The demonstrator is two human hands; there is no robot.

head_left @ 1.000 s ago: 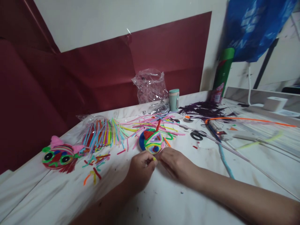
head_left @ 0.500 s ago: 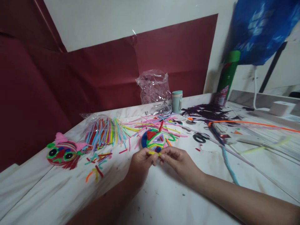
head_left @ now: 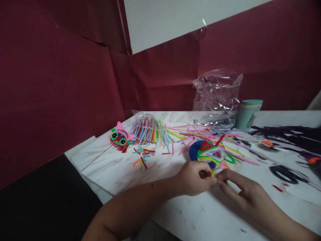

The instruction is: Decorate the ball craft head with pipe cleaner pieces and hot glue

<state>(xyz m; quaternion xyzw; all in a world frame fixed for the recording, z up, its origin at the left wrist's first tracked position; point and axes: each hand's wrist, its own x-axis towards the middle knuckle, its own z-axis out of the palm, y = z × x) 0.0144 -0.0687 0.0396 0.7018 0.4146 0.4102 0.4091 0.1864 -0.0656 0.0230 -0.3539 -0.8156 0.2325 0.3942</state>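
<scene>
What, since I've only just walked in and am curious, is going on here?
A person's left hand pinches a small yellow piece, with the right hand fingertips right beside it; whether they grip anything is unclear. Just beyond the hands, a many-coloured craft piece lies on the table. Farther left are short coloured bits and a pink-eared face.

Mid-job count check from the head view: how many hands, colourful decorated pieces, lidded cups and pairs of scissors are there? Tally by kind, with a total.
Hands: 2 (left hand, right hand)
Colourful decorated pieces: 2 (piece by the hands, piece at far left)
Lidded cups: 1 (green cup)
Scissors: 1 (black-handled scissors, blurred)
Total: 6
</scene>
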